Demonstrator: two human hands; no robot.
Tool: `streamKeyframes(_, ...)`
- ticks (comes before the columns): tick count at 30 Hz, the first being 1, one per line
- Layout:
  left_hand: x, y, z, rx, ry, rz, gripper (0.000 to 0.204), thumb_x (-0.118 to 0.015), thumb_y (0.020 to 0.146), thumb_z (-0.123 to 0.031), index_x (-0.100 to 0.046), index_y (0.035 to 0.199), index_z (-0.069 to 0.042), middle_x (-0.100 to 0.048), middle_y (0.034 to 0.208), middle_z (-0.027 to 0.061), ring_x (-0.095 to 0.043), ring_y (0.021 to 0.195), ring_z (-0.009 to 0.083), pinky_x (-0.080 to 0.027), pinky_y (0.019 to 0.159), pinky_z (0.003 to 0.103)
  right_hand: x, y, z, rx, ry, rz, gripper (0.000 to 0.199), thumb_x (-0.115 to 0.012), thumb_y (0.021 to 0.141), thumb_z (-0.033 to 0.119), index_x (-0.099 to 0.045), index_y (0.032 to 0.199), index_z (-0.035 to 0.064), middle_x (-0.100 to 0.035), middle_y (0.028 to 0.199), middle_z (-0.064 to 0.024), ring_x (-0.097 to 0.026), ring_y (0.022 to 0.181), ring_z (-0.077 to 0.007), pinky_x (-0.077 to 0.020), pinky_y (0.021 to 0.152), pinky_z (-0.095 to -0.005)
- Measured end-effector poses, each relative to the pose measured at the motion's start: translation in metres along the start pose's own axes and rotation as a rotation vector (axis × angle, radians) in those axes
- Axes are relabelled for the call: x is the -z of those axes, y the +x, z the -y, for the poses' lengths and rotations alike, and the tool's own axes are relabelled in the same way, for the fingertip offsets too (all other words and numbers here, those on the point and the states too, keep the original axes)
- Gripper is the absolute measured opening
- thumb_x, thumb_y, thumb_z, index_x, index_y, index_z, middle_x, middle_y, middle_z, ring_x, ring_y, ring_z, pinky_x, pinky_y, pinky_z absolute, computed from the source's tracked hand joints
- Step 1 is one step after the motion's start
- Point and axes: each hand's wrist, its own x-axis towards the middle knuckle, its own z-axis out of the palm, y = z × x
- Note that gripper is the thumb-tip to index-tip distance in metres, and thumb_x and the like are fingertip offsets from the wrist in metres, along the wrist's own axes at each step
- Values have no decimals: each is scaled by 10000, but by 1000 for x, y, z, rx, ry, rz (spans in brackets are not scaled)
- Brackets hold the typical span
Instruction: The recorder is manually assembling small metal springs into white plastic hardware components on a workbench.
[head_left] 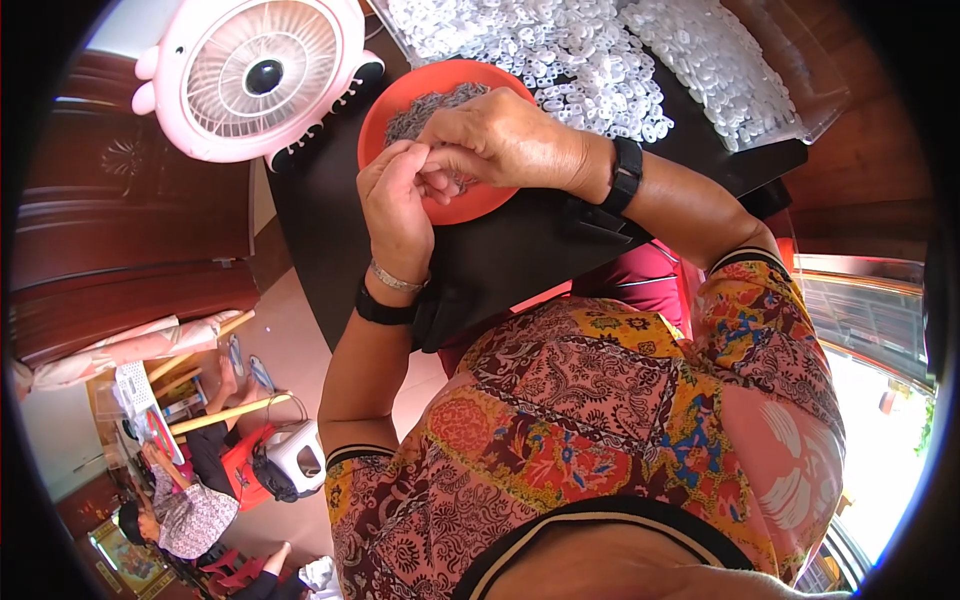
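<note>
Over an orange-red plate, my two hands meet with their fingertips together. My left hand comes up from below, its thumb and fingers pinched. From the right reaches my right hand, fingers bent and closed against the left fingertips. Whatever they pinch is hidden or too small to name. A heap of small thin grey pieces, metal-looking, lies in the plate behind and under my hands. Just beyond the plate, small white plastic pieces with holes are spread across the black table.
A pink-and-white fan stands at the table's far left. At the far right, a clear tray holds more translucent white pieces. Lower left, another person sits near a red stool and a white stool.
</note>
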Motion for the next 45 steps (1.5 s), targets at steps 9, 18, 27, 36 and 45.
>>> streamKeyframes(9,-6,-4,-7,-87,58,-25,268,-459,923,-158,-585,783,32,-538,646,56,-536,565,144,-416,529,244,11,1,-3,63,7,-52,150,-655,838,221,-660,880,78,-663,817,-60,-647,749,-258,-524,652,-344)
streamKeyframes(18,10,-4,-1,-55,107,-53,259,-476,903,-168,-613,761,0,-540,636,38,-540,553,131,-408,519,230,137,22,35,-146,-640,-611,157,-620,808,108,-660,934,23,-650,937,-151,-617,877,-319,-497,747,-371)
streamKeyframes(27,7,-1,1,-28,170,19,256,-454,914,-166,-591,771,-4,-518,650,32,-537,570,124,-403,533,221,137,-29,-23,-349,-754,-191,214,-672,802,224,-681,963,82,-672,875,-104,-644,719,-229,-514,659,-329)
streamKeyframes(36,3,2,6,3,187,40,263,-473,912,-188,-602,769,-9,-533,639,26,-537,562,117,-399,515,218,88,-49,-67,-586,-592,307,221,-594,730,233,-684,891,112,-674,852,-98,-636,842,-299,-496,743,-400)
streamKeyframes(45,5,4,3,-23,191,49,257,-467,909,-183,-612,781,-13,-544,640,24,-532,566,107,-395,513,211,87,-48,-78,-545,-552,307,142,-601,728,235,-643,759,103,-645,739,-74,-627,725,-256,-486,660,-361)
